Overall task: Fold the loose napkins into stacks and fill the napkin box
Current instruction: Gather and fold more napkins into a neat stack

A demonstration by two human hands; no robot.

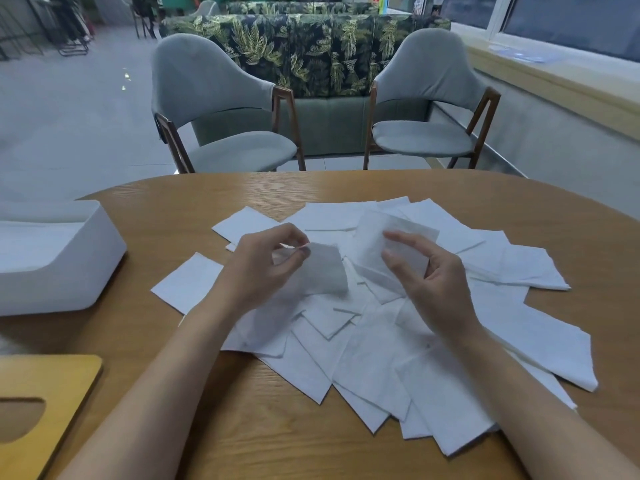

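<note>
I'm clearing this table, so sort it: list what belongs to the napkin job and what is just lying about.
Job: left hand with napkin; right hand with second napkin; napkin pile; box; lid.
Lying about: chairs; sofa.

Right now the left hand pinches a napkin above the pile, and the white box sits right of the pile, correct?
Not quite: the head view shows the white box left of the pile, not right. The left hand does pinch a napkin above it.
</note>
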